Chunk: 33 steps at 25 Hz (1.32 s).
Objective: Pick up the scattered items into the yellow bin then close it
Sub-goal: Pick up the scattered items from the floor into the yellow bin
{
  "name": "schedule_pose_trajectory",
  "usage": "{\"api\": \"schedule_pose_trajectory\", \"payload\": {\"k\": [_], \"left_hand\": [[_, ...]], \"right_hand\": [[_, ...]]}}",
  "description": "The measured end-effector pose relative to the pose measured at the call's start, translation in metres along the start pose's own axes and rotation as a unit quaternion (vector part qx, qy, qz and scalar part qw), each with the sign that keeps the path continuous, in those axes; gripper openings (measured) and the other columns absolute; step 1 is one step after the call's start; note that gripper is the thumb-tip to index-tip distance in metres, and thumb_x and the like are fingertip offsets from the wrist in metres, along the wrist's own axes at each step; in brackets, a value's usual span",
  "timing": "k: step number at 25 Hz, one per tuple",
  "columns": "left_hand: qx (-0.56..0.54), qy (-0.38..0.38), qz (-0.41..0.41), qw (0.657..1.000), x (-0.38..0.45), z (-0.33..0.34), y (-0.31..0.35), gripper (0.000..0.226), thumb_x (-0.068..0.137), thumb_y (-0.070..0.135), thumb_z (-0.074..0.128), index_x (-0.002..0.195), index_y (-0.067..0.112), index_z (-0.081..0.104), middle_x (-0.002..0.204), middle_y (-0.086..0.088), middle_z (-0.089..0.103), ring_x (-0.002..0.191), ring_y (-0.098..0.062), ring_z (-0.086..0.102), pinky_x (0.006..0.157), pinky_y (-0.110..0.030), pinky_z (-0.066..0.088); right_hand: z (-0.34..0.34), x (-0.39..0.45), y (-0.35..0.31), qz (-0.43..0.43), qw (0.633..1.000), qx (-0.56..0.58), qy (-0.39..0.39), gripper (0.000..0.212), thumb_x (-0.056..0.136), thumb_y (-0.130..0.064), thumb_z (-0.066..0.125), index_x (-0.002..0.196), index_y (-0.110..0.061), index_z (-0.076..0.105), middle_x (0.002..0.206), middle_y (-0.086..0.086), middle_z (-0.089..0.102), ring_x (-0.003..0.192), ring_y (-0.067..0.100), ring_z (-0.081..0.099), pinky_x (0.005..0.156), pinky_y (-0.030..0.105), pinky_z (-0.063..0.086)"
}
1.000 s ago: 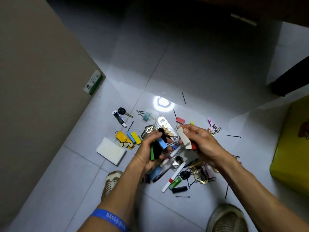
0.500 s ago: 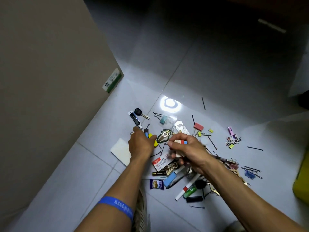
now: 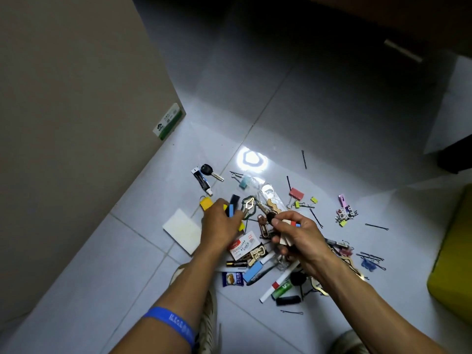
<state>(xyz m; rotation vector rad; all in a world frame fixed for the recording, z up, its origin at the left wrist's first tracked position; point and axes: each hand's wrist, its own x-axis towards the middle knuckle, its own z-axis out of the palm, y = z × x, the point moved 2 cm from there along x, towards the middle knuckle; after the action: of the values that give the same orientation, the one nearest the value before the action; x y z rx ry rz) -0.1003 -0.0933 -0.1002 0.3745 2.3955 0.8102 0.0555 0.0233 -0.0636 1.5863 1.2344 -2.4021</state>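
Dozens of scattered items (image 3: 258,254) lying on pale floor tiles, left hand (image 3: 219,227) gripping small blue and yellow pieces, right hand (image 3: 297,238) pinching a cream, red and blue block (image 3: 290,223), glossy yellow bin (image 3: 452,256) sitting at far right.

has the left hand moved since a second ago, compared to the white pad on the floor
Yes. The left hand was raised over the middle of the pile, clear of the white pad; now it is down beside the pad's right edge, over the yellow tag.
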Motion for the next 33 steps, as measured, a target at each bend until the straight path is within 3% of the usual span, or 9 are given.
{"api": "schedule_pose_trajectory", "payload": {"k": [4,7,9,12,15,17,23,25,33], "left_hand": [[-0.289,-0.054,-0.155,0.943,0.004,-0.006,0.008,0.019,0.078,0.032,0.069,0.074,0.015,0.062,0.061,-0.004,0.066,0.042,-0.017,0.047,0.041,-0.019,0.034],[-0.366,-0.132,-0.191,0.901,0.002,-0.006,0.022,0.026,0.077,0.025,0.072,0.094,0.006,0.067,0.060,-0.005,0.065,0.038,-0.015,0.046,0.039,-0.018,0.035],[-0.382,-0.174,-0.201,0.885,-0.007,0.001,0.026,0.022,0.079,0.018,0.071,0.095,0.003,0.067,0.060,-0.006,0.061,0.039,-0.016,0.045,0.037,-0.017,0.034],[-0.375,-0.199,-0.206,0.882,-0.026,0.011,0.022,0.008,0.083,0.012,0.067,0.086,0.004,0.066,0.069,-0.007,0.068,0.044,-0.016,0.052,0.035,-0.017,0.035],[-0.351,-0.198,-0.210,0.891,-0.037,0.015,0.010,0.007,0.083,0.012,0.066,0.086,0.006,0.066,0.077,-0.007,0.072,0.052,-0.017,0.054,0.036,-0.017,0.036],[-0.349,-0.189,-0.223,0.890,-0.037,0.015,0.002,0.007,0.082,0.013,0.067,0.084,0.006,0.066,0.077,-0.008,0.072,0.056,-0.020,0.053,0.037,-0.018,0.036],[-0.333,-0.133,-0.217,0.908,-0.033,0.009,-0.003,0.013,0.075,0.014,0.068,0.085,0.005,0.068,0.072,-0.009,0.070,0.053,-0.020,0.059,0.037,-0.020,0.036],[-0.338,-0.102,-0.211,0.911,-0.034,0.005,-0.003,0.007,0.075,0.012,0.066,0.077,0.006,0.068,0.069,-0.009,0.068,0.050,-0.020,0.057,0.037,-0.019,0.035],[-0.346,-0.110,-0.204,0.909,-0.041,0.004,0.006,0.010,0.081,0.011,0.065,0.072,0.009,0.068,0.069,-0.007,0.068,0.059,-0.025,0.055,0.040,-0.019,0.035]], "right_hand": [[-0.012,-0.002,-0.008,-0.019,1.000,-0.003,-0.008,0.018,0.078,-0.020,0.079,0.089,-0.012,0.067,0.066,0.008,0.063,0.055,0.020,0.059,0.039,0.025,0.043],[-0.032,-0.010,-0.005,-0.046,0.996,-0.074,-0.011,0.023,0.073,-0.032,0.082,0.083,-0.015,0.070,0.068,0.008,0.067,0.054,0.017,0.062,0.042,0.024,0.046],[-0.052,-0.020,0.008,-0.096,0.969,-0.229,0.008,0.012,0.077,-0.028,0.081,0.078,-0.022,0.071,0.073,-0.004,0.072,0.059,0.006,0.064,0.050,0.017,0.047],[-0.072,-0.038,0.039,-0.218,0.815,-0.537,-0.006,0.013,0.084,-0.029,0.073,0.089,-0.036,0.063,0.090,-0.020,0.063,0.077,-0.002,0.059,0.062,0.016,0.042],[-0.059,-0.054,0.086,-0.300,0.674,-0.665,-0.114,0.022,0.091,-0.026,0.062,0.112,-0.029,0.055,0.112,-0.009,0.055,0.081,0.013,0.061,0.065,0.031,0.052],[-0.049,-0.058,0.108,-0.303,0.603,-0.730,-0.111,0.021,0.097,-0.019,0.053,0.118,-0.020,0.051,0.112,-0.001,0.049,0.074,0.019,0.058,0.059,0.033,0.049],[-0.028,-0.061,0.089,-0.362,0.630,-0.680,-0.098,0.008,0.094,-0.020,0.058,0.101,-0.016,0.057,0.091,0.000,0.058,0.065,0.017,0.058,0.053,0.024,0.040],[-0.004,-0.050,0.082,-0.381,0.603,-0.695,-0.093,0.016,0.088,-0.011,0.064,0.102,-0.014,0.057,0.087,0.002,0.058,0.056,0.016,0.054,0.049,0.025,0.029],[0.017,-0.015,0.086,-0.354,0.565,-0.741,-0.076,0.015,0.090,-0.003,0.058,0.105,-0.003,0.057,0.092,0.013,0.054,0.050,0.021,0.048,0.044,0.034,0.045]]}}
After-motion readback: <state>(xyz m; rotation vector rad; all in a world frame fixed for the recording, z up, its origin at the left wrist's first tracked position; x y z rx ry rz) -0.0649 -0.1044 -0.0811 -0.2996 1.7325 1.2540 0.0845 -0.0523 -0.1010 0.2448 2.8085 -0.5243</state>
